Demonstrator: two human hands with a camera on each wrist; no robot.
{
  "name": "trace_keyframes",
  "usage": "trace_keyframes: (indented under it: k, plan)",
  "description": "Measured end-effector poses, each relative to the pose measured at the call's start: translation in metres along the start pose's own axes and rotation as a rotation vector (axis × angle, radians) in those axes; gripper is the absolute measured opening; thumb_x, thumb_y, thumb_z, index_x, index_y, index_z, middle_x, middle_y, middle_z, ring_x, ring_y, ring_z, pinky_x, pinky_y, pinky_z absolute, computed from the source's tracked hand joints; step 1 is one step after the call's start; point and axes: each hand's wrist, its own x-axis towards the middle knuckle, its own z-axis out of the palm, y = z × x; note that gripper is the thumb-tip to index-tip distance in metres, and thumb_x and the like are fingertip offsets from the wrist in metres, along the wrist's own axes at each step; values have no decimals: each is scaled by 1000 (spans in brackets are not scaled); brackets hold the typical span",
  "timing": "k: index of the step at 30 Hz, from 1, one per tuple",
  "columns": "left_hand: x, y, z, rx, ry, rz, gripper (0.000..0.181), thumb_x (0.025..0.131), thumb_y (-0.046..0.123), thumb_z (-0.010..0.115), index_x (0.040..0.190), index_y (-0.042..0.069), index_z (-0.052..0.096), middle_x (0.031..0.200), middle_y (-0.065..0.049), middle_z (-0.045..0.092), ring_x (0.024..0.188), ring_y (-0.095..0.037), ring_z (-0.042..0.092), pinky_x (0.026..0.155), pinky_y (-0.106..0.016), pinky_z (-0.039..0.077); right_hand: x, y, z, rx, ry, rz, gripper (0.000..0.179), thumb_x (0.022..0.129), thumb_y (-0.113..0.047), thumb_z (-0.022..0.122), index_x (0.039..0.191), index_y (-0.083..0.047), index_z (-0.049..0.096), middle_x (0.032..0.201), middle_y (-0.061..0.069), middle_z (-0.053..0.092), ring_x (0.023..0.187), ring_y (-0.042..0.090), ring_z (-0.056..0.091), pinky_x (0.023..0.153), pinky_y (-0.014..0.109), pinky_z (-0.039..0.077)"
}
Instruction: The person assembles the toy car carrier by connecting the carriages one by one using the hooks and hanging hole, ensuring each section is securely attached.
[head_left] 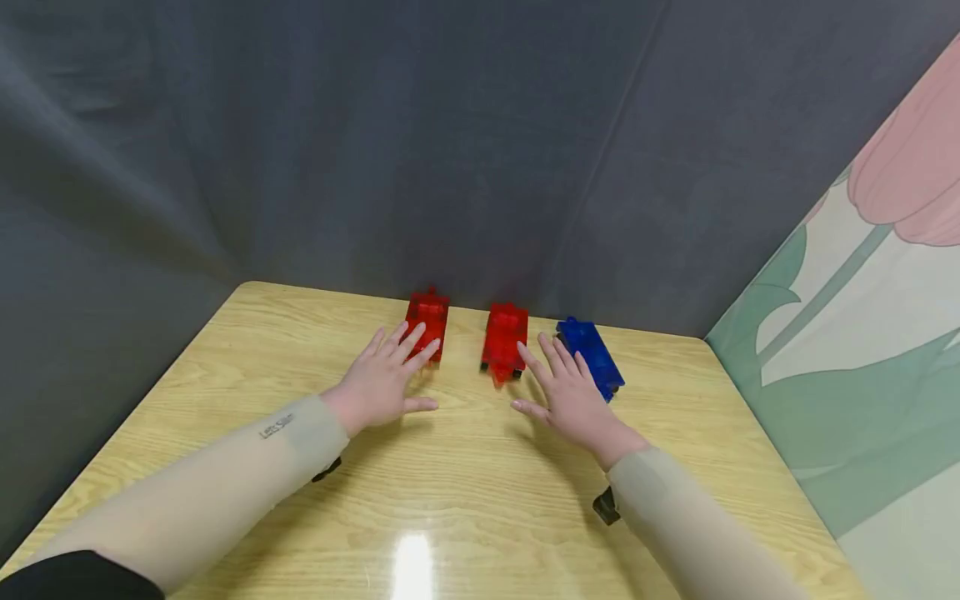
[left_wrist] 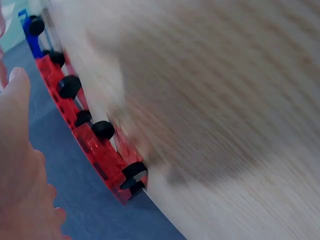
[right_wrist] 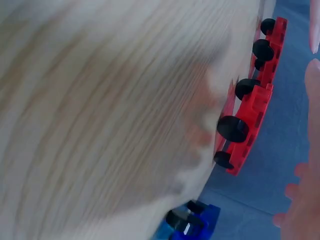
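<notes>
Three flat toy wagons on black wheels stand in a row near the table's far edge. The left red wagon (head_left: pixel 426 321) lies partly behind my left hand (head_left: pixel 382 375), whose spread fingers overlap its near end in the head view. In the middle is another red wagon (head_left: pixel 504 340), translucent, with a pointed end facing me. A blue wagon (head_left: pixel 592 354) sits slanted at the right, its left side beside the fingers of my right hand (head_left: pixel 570 396). Both hands hover over the table with fingers spread and hold nothing. The wagons' wheels (right_wrist: pixel 233 129) show in the right wrist view.
The wooden table (head_left: pixel 450 467) ends at a dark grey curtain (head_left: pixel 420 150) behind the wagons. A wall with a flower print (head_left: pixel 847 350) stands along the right side. A small black wrist camera (head_left: pixel 606 506) hangs under the right forearm.
</notes>
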Motion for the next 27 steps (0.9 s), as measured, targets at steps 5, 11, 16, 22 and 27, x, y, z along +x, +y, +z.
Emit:
trace_keyframes:
  k: [5,11,16,22,27]
  plan:
    - [13,-3,4,-22,-63,-106,94,90,72,49,160,17,17,164,-15,8,148,-39,6,116,-57,3,12,-4,7,86,-25,47,83,95,-61,51,160,-26,14,164,11,4,149,35,2,115,61,2]
    - [27,-10,9,-106,-169,-207,94,92,73,41,160,17,8,164,-13,1,148,-39,3,116,-57,1,30,-4,10,128,-53,105,80,97,-61,46,160,-24,15,164,14,8,148,38,4,115,62,4]
    - [42,-11,10,-224,-177,-289,97,93,70,44,160,10,6,164,-15,1,148,-40,6,116,-57,4,47,-5,15,171,-45,177,79,97,-60,48,159,-21,22,162,17,17,147,40,12,114,63,6]
    - [69,-9,19,-358,-117,-438,103,92,63,55,157,0,5,162,-22,5,148,-40,7,117,-54,9,68,-11,22,200,-54,262,78,94,-55,58,158,-23,27,160,16,25,146,36,21,115,60,7]
    - [85,-8,29,-419,-94,-545,108,89,61,62,156,-5,8,160,-27,9,146,-42,11,118,-50,14,77,-14,25,165,-80,297,74,94,-55,59,156,-24,34,157,15,32,143,36,29,115,62,10]
